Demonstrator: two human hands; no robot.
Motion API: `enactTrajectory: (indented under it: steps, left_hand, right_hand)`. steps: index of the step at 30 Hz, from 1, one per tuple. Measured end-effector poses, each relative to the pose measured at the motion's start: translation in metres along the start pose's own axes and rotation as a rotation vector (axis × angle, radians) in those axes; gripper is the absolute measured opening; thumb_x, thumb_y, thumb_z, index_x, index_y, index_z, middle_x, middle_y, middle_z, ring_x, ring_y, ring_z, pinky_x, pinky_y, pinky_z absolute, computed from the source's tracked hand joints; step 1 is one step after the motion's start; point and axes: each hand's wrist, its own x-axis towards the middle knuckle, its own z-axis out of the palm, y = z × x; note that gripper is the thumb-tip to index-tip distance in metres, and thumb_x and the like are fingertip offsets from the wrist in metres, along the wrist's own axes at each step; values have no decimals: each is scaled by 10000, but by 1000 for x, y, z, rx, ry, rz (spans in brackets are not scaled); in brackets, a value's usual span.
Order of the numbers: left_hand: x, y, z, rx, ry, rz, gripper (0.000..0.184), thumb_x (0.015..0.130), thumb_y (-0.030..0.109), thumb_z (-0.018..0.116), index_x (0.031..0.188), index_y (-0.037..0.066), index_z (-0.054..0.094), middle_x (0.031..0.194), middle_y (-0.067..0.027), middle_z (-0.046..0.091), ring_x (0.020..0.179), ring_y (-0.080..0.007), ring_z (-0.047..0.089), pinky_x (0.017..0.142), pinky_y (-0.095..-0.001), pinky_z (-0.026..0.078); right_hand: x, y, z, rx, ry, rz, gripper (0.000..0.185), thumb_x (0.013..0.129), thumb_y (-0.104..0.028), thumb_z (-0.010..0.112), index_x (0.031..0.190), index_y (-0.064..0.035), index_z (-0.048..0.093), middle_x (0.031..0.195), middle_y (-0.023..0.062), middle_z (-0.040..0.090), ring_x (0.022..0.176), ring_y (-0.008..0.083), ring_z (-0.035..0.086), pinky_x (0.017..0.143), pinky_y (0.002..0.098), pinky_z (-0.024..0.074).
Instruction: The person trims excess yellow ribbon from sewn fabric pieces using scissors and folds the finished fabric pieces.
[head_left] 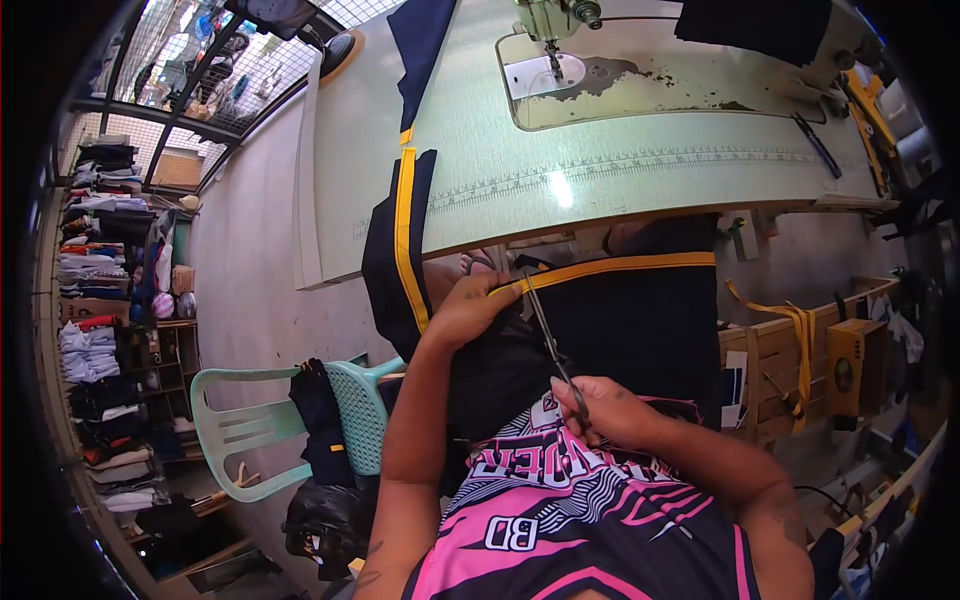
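Observation:
My right hand [610,412] grips the handles of a pair of metal scissors [549,338]. The long blades point away from me and reach the yellow strip [630,266] along the far edge of a dark cloth [650,330] on my lap. Just left of the blade tips, my left hand [472,308] is closed on the end of this strip, thumb and fingers pinched together. Whether the blades are parted is hard to make out. Another dark cloth piece with a yellow strip [404,215] hangs over the table edge, beyond my left hand.
Ahead stands a sewing machine [552,60] on a pale table [470,165] marked with a ruler scale. A green plastic chair [250,385] with dark cloth on it is at left, near shelves of folded clothes [95,350]. Yellow strips [803,350] hang over a wooden crate [770,350] at right.

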Motion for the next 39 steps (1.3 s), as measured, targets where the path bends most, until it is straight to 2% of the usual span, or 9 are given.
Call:
enactTrajectory:
  steps: [16, 17, 18, 20, 21, 23, 28, 31, 39]
  left_hand:
    - [-13, 20, 3, 40, 76, 43, 221, 930, 206, 639, 842, 8, 683, 690, 25, 549, 617, -69, 436, 567, -208, 369]
    - [-10, 11, 4, 14, 84, 161, 214, 925, 204, 641, 855, 7, 688, 700, -6, 601, 616, -94, 474, 571, -226, 393]
    - [-11, 4, 9, 44, 150, 310, 208, 924, 200, 641, 868, 5, 689, 717, -19, 628, 619, -113, 504, 583, -242, 417]
    - [-20, 1, 11, 89, 215, 543, 185, 919, 185, 639, 913, 7, 692, 793, -50, 694, 664, -166, 590, 642, -290, 483]
    - [-40, 17, 9, 27, 141, 431, 145, 898, 172, 651, 926, 38, 696, 829, -63, 700, 698, -213, 627, 675, -319, 505]
    - [-59, 22, 14, 193, 344, 947, 110, 836, 162, 684, 907, 79, 696, 829, -77, 691, 746, -302, 647, 677, -375, 515]
    - [-85, 31, 64, 388, 484, 893, 139, 827, 189, 669, 888, 76, 616, 795, -75, 687, 740, -324, 655, 644, -400, 515]
    - [-99, 36, 71, 390, 386, 820, 186, 819, 201, 655, 930, 85, 561, 788, -83, 688, 744, -336, 659, 645, -412, 515]
    - [-107, 27, 81, 274, 469, 958, 251, 811, 230, 684, 942, 91, 522, 776, -103, 653, 723, -332, 639, 631, -403, 495]
  right_hand:
    - [-2, -2, 8, -177, 88, -27, 390, 988, -400, 570, 805, -58, 536, 618, 23, 550, 486, 101, 503, 456, 232, 403]
    - [-5, -4, 9, -235, 99, -16, 373, 988, -373, 572, 796, -55, 535, 618, 22, 550, 492, 98, 501, 461, 241, 405]
    - [-6, -5, 10, -536, 184, -85, 333, 989, -315, 556, 783, -55, 529, 609, 18, 543, 516, 98, 493, 489, 248, 404]
    - [-12, 15, 2, -652, 303, -286, 307, 984, -296, 552, 786, -63, 528, 632, 22, 553, 519, 114, 476, 514, 249, 401]
    - [-11, 20, -2, -465, 282, -411, 276, 977, -292, 553, 820, -67, 527, 682, 35, 567, 542, 119, 477, 525, 248, 398]
    - [-2, 29, -17, -129, 129, -709, 213, 951, -278, 569, 934, -75, 507, 854, 70, 590, 631, 128, 500, 552, 251, 405]
    - [-18, -13, -30, -491, 245, -810, 244, 967, -315, 571, 986, -85, 494, 916, 70, 588, 731, 134, 530, 642, 242, 425]
    - [-22, -26, -21, -750, 324, -877, 234, 986, -317, 565, 1001, -92, 504, 922, 65, 598, 756, 137, 547, 669, 247, 437]
    - [-17, -19, -10, -264, 259, -784, 164, 960, -201, 603, 1009, -83, 500, 924, 57, 597, 784, 136, 549, 726, 242, 440]
